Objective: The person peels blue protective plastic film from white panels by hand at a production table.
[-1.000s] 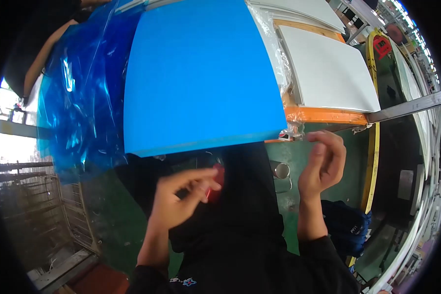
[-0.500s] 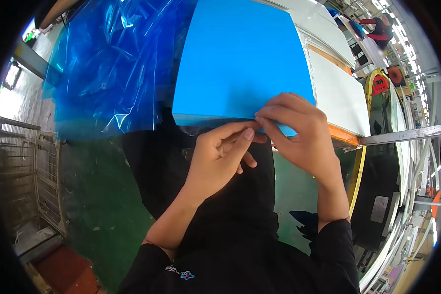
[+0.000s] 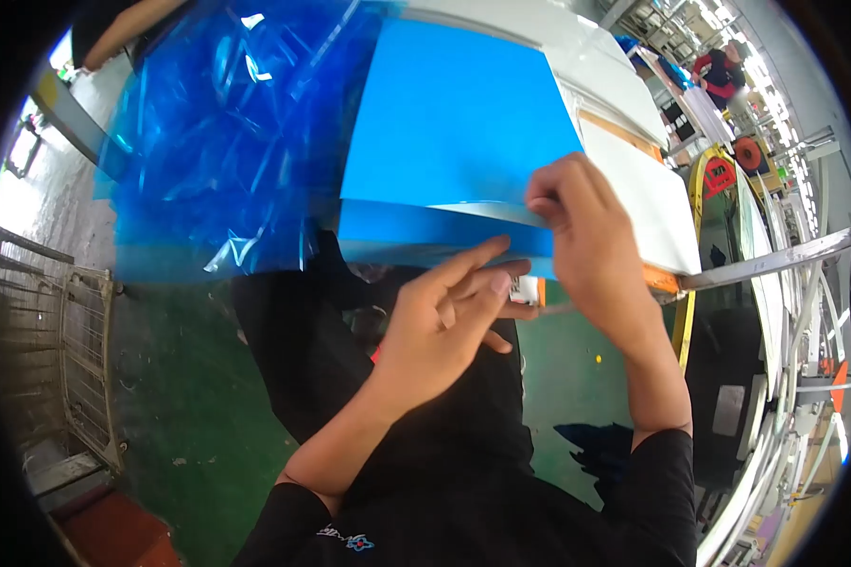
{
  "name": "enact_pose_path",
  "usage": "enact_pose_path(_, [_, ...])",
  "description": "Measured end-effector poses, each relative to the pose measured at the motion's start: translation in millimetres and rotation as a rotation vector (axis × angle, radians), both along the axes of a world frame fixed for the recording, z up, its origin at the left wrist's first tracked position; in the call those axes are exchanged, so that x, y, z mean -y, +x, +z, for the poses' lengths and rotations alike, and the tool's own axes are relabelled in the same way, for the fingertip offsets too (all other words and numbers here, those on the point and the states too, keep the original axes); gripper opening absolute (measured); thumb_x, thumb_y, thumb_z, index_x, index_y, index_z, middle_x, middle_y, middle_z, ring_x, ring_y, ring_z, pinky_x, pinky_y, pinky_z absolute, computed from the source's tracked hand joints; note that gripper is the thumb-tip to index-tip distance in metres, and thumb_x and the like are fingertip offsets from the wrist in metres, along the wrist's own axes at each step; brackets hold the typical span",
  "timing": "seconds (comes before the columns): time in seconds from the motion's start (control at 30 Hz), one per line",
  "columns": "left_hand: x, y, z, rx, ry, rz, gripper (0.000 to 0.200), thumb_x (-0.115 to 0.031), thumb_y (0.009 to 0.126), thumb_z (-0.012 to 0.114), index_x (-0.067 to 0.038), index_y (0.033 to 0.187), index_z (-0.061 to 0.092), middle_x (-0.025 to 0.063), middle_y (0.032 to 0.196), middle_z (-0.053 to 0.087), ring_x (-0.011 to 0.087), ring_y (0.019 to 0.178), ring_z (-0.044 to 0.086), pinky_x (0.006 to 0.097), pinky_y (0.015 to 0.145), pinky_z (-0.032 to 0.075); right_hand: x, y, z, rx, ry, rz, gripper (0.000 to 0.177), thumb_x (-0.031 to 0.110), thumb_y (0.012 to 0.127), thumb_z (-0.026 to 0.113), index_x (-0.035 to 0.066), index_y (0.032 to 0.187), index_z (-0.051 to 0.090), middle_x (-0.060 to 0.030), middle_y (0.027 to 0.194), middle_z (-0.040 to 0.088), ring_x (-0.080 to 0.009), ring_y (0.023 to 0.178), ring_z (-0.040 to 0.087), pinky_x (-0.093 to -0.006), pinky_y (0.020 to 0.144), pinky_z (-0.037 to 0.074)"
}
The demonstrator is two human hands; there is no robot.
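A bright blue sheet point(image 3: 454, 113) covers the top of a flat stack in front of me. Along its near side a blue strip point(image 3: 425, 227) shows below a raised edge, with a narrow pale gap toward the right. My right hand point(image 3: 591, 236) is curled in a pinch at the near right corner of the blue sheet; its fingertips are partly hidden and blurred. Just below the near edge, my left hand point(image 3: 454, 312) has its fingers apart and nothing plainly held. A small white and orange object point(image 3: 528, 291) shows behind its fingertips.
Crumpled clear blue film point(image 3: 227, 142) lies to the left of the stack. White panels point(image 3: 638, 189) rest on the right, beside a metal bar point(image 3: 775, 260). A wire cage point(image 3: 90, 359) stands at left. Another person point(image 3: 719, 74) is far right; someone's arm point(image 3: 132, 33) shows top left.
My hands have moved apart, the right one up and right, the left one slightly down. The blue sheet's near edge now shows a raised line and pale gap.
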State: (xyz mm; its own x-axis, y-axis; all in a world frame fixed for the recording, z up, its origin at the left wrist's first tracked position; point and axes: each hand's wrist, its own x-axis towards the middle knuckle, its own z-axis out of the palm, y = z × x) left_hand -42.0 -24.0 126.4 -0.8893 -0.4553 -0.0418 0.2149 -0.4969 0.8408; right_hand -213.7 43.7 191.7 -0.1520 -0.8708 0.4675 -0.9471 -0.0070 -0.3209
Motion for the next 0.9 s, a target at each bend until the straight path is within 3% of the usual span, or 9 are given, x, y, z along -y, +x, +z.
enact_pose_path(0.17, [-4.7, -29.4, 32.2, -0.278, 0.056, 0.068, 0.068, -0.024, 0.110, 0.047, -0.019, 0.162, 0.003, 0.0233, 0.156, 0.035, 0.0410, 0.134, 0.054, 0.0458, 0.093, 0.061, -1.2, -5.5, 30.9, 0.069, -0.011, 0.027, 0.024, -0.010, 0.084, 0.061, 0.000, 0.106, 0.057, -0.0144, 0.094, 0.061, -0.0348, 0.090, 0.064, -0.0402, 0.077, 0.053])
enact_pose_path(0.27, [-12.2, -53.6, 23.8, -0.279, 0.061, 0.257, 0.051, -0.020, 0.112, 0.043, -0.011, 0.155, 0.018, 0.0184, 0.140, 0.047, 0.0338, 0.128, 0.059, 0.0504, 0.097, 0.060, 1.6, -0.7, 37.9, 0.166, 0.040, 0.198, 0.025, -0.008, 0.087, 0.061, 0.001, 0.110, 0.062, -0.0146, 0.095, 0.062, -0.0341, 0.090, 0.064, -0.0402, 0.077, 0.053])
enact_pose_path(0.47, [-26.4, -40.9, 1.5, -0.273, -0.171, 0.309, 0.040, -0.012, 0.111, 0.039, 0.000, 0.147, 0.027, 0.0192, 0.133, 0.052, 0.0326, 0.121, 0.063, 0.0499, 0.097, 0.061, -9.9, -13.8, 35.8, 0.274, 0.017, 0.251, 0.016, -0.002, 0.095, 0.060, 0.003, 0.107, 0.068, -0.0146, 0.095, 0.062, -0.0327, 0.084, 0.064, -0.0366, 0.070, 0.052])
enact_pose_path(0.5, [-26.6, -29.5, 0.6, -0.262, -0.223, 0.292, 0.038, -0.009, 0.111, 0.038, 0.002, 0.146, 0.027, 0.0202, 0.132, 0.053, 0.0330, 0.119, 0.064, 0.0499, 0.097, 0.061, -11.1, -16.3, 30.7, 0.326, -0.046, 0.207, 0.012, 0.003, 0.101, 0.057, 0.003, 0.108, 0.067, -0.0087, 0.091, 0.061, -0.0213, 0.076, 0.062, -0.0305, 0.065, 0.049])
enact_pose_path(0.6, [-19.3, 20.8, -2.0, -0.113, -0.342, 0.263, 0.042, -0.008, 0.108, 0.042, 0.005, 0.147, 0.031, 0.0216, 0.134, 0.055, 0.0323, 0.115, 0.066, 0.0468, 0.096, 0.060, -22.9, -33.5, 37.3, 0.915, -0.067, -0.023, 0.014, 0.012, 0.106, 0.053, 0.005, 0.109, 0.064, -0.0012, 0.089, 0.058, -0.0089, 0.072, 0.055, -0.0251, 0.063, 0.045])
enact_pose_path(0.67, [-13.7, 48.0, -0.1, -0.010, -0.386, 0.365, 0.045, -0.009, 0.108, 0.044, 0.006, 0.148, 0.032, 0.0212, 0.132, 0.057, 0.0305, 0.113, 0.068, 0.0438, 0.094, 0.060, -28.8, -53.1, 41.7, 1.072, -0.266, -0.171, 0.021, 0.022, 0.110, 0.047, 0.008, 0.111, 0.062, 0.0027, 0.089, 0.056, -0.0032, 0.071, 0.050, -0.0217, 0.063, 0.043])
enact_pose_path(0.73, [-2.2, 68.6, -7.1, 0.040, -0.373, 0.354, 0.042, -0.007, 0.109, 0.041, 0.006, 0.149, 0.036, 0.0179, 0.130, 0.060, 0.0259, 0.111, 0.068, 0.0405, 0.093, 0.059, -39.1, -84.6, 36.6, 0.903, -0.324, -0.253, 0.024, 0.023, 0.109, 0.046, 0.007, 0.116, 0.062, 0.0031, 0.090, 0.057, -0.0035, 0.073, 0.050, -0.0216, 0.065, 0.044])
enact_pose_path(0.8, [3.7, 81.2, -14.1, 0.062, -0.308, 0.353, 0.043, -0.007, 0.109, 0.042, 0.006, 0.150, 0.038, 0.0142, 0.128, 0.062, 0.0202, 0.112, 0.067, 0.0357, 0.093, 0.058, -52.5, -112.4, 25.8, 1.015, -0.327, -0.232, 0.025, 0.025, 0.109, 0.048, 0.008, 0.119, 0.064, 0.0031, 0.094, 0.062, -0.0025, 0.077, 0.058, -0.0201, 0.066, 0.048])
enact_pose_path(0.9, [2.0, 91.1, -24.3, 0.095, -0.366, 0.462, 0.037, -0.010, 0.108, 0.049, 0.003, 0.143, 0.050, 0.0027, 0.108, 0.065, 0.0043, 0.085, 0.053, 0.0214, 0.071, 0.040, -90.7, -129.6, 38.3, 1.152, -0.286, -0.341, 0.028, 0.029, 0.107, 0.055, 0.009, 0.122, 0.066, 0.0047, 0.091, 0.064, -0.0022, 0.065, 0.057, -0.0185, 0.059, 0.046])
